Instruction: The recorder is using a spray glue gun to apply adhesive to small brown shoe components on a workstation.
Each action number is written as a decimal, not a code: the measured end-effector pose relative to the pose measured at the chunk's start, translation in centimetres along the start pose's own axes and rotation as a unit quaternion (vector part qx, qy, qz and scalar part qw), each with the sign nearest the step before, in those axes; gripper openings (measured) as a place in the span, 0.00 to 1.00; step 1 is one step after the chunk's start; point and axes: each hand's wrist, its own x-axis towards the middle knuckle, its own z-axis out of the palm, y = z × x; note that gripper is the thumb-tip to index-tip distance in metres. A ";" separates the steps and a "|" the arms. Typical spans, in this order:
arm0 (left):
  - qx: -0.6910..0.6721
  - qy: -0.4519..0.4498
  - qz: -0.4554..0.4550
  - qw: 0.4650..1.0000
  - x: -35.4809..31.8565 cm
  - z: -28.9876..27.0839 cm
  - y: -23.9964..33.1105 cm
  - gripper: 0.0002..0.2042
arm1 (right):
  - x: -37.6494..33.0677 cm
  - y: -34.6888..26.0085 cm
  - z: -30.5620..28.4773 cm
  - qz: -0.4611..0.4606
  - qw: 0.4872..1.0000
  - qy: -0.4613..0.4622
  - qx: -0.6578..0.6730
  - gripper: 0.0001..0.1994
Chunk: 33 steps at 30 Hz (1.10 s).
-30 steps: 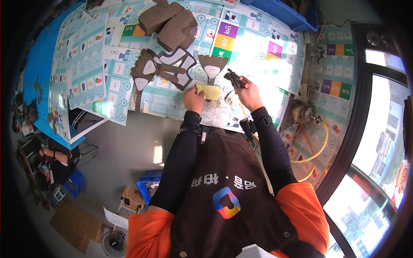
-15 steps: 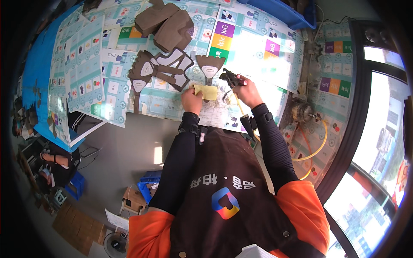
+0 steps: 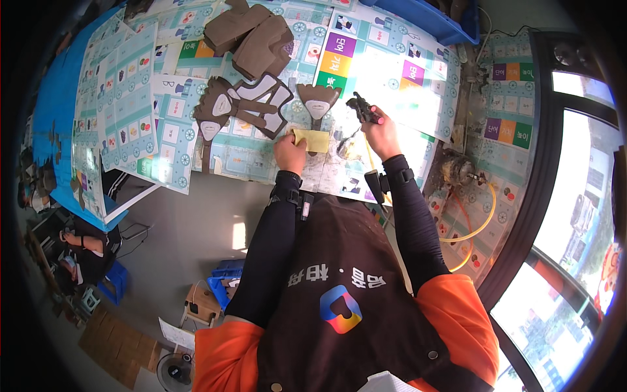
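Note:
A small yellow card [image 3: 313, 140] is pinched in my left hand [image 3: 289, 155] and lies across the lower strap of a dark brown fan-shaped cut piece [image 3: 318, 93]. That piece has a pale, whitish patch in its middle. My right hand [image 3: 384, 136] is wrapped round a black spray gun [image 3: 363, 110], held to the right of the piece and apart from it. From the gun a yellow hose [image 3: 369, 155] runs down beside my right forearm. Left of the card lie similar brown cut pieces [image 3: 214, 111] and dark-edged pale pieces [image 3: 264, 98], overlapping one another.
Stacked brown pieces [image 3: 262, 46] lie farther back on the sheet-covered table [image 3: 248, 157]. A blue crate [image 3: 434, 19] stands at the far right. Beside the table's right edge sits a dirty round metal pot [image 3: 458, 168] with hoses. Another person's arm [image 3: 91, 244] shows at left.
My right hand has shifted the spray gun to the right, farther from the fan-shaped piece. My left hand and the yellow card stay where they were.

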 end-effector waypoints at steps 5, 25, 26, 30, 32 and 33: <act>0.007 -0.037 -0.011 0.999 0.0 0.0 0.1 0.11 | 0.2 -0.3 -0.4 0.056 0.998 0.003 -0.014 0.12; 0.000 0.007 0.015 1.000 -0.1 -0.1 0.0 0.11 | -0.7 -0.8 -0.9 0.028 0.997 -0.072 -0.031 0.14; 0.003 -0.033 -0.004 0.999 0.0 -0.1 0.0 0.11 | -0.8 -0.8 -0.7 0.037 0.998 -0.046 0.000 0.13; 0.001 0.003 -0.001 1.000 -0.1 -0.1 -0.1 0.12 | -0.6 -0.3 -0.6 0.033 0.999 -0.006 0.038 0.13; 0.012 -0.040 -0.007 0.999 0.0 -0.1 -0.2 0.11 | -0.6 -0.1 -0.5 0.067 0.998 0.008 0.005 0.14; 0.009 -0.002 0.005 1.000 0.0 0.0 -0.2 0.11 | -0.7 0.0 -0.5 0.040 0.999 -0.009 0.030 0.14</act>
